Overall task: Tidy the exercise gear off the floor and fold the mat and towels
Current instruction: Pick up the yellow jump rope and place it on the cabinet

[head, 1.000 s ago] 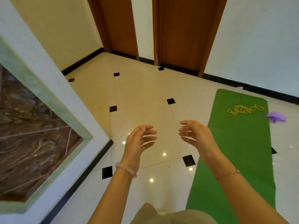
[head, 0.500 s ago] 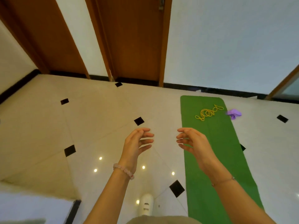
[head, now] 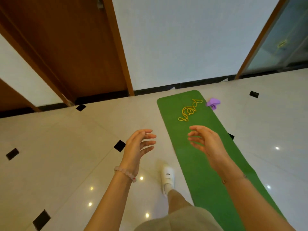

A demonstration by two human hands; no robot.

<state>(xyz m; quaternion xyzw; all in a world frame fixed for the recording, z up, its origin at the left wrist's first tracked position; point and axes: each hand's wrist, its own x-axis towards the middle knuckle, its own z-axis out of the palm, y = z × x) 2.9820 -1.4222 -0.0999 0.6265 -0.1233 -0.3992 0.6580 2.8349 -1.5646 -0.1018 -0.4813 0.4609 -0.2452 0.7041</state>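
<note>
Green mat point(head: 196, 172) unrolled (yellow rope point(head: 190, 110) atop).

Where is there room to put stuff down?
Bare: the tiles between the mat and the door, and the mat's near half. Crowded: the mat's far end, with the rope on it and a purple thing beside it.

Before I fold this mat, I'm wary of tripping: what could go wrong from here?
The yellow cord lies loose on the green mat; folding now could trap or tangle it. The crumpled purple item sits on the floor by the mat's far corner, easy to overlook. Your white shoe is close to the mat's edge and might catch it.
</note>
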